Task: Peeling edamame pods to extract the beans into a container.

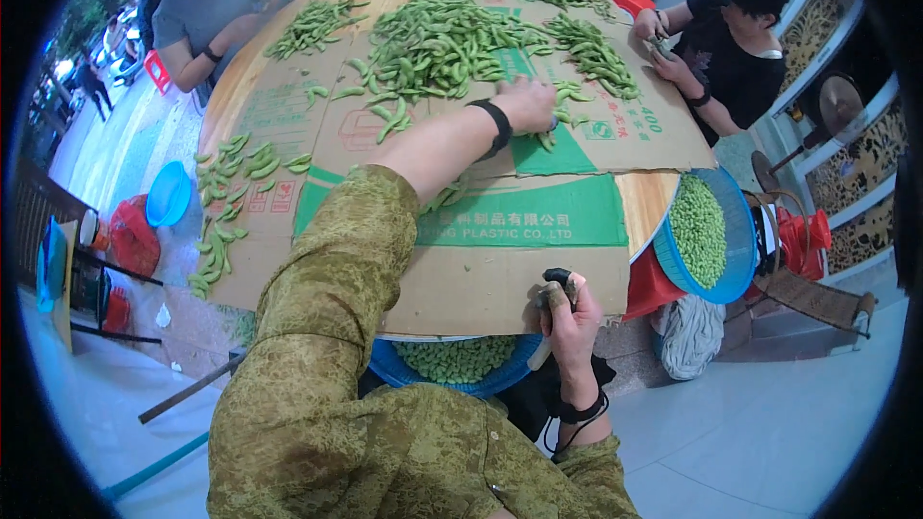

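While the left hand (526,104) stretched out to just above the middle of the frame, green pods (437,43) lay heaped beyond it, on flattened cardboard (481,288) over a round bench (649,207). A few strays (567,94) sat right by that hand; its fingers were bent but blurred, so whether they gripped a pod, couldn't tell. The right hand (574,322) hung near the cardboard's front edge, right of lower centre, fingers curled toward the thumb (dark cover (558,276) on one fingertip); whether anything was pinched there, couldn't tell either.

Below that edge, lower centre, a blue basin (383,365) held shelled beans (457,360), partly hidden by bench and sleeve. Another blue basin (740,240) of beans stood at right.

Main risk, my judgement: pods spilling into the lower basin among the clean beans, caused by the low-hanging left sleeve (336,259) sweeping the cardboard on a pullback. Loose pods (216,255) along the left edge could drop floorward if the cardboard got nudged. A bean pinched over the rim's outside might miss the basin too.
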Available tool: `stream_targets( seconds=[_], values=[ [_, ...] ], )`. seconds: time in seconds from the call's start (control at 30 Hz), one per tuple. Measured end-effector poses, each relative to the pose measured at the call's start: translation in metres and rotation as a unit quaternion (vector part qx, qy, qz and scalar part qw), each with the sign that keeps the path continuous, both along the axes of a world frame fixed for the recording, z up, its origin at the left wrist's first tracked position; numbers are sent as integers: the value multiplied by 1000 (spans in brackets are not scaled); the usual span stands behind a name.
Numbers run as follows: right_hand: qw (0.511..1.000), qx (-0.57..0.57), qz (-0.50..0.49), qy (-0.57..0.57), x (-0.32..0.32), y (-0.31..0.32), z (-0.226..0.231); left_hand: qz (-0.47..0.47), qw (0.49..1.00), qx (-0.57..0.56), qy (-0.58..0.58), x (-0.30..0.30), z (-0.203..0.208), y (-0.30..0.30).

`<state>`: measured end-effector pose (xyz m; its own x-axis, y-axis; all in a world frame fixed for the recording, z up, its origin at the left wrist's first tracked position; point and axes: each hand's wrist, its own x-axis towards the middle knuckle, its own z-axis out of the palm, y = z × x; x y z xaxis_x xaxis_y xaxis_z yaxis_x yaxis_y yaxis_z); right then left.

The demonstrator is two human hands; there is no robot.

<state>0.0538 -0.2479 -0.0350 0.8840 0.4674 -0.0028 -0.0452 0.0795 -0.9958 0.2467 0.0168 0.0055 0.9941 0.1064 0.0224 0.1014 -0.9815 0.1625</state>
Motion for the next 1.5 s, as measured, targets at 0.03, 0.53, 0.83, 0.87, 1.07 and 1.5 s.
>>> stream_targets(
  seconds=[0.03, 0.53, 0.83, 0.87, 1.07, 1.5],
  values=[
    [1000, 3, -8, -8, -1, 0, 1, -59, 998, -15, 10, -2, -4, -2],
    [1000, 8, 7, -14, -2, -3, 2, 22, 974, 16, -226, -149, 10, 145],
    [998, -10, 8, -62, 0, -3, -10, 155, 974, -34, -161, -171, -42, 193],
    [998, -11, 11, -61, -1, -2, -8, 145, 976, -62, -152, -172, -41, 170],
    [999, -11, -13, -48, -1, -4, -7, 48, 980, -188, -38, -180, -7, 126],
    [999, -19, -4, -42, -2, -1, -4, 219, 963, 73, -139, -199, -46, 260]
  ],
)
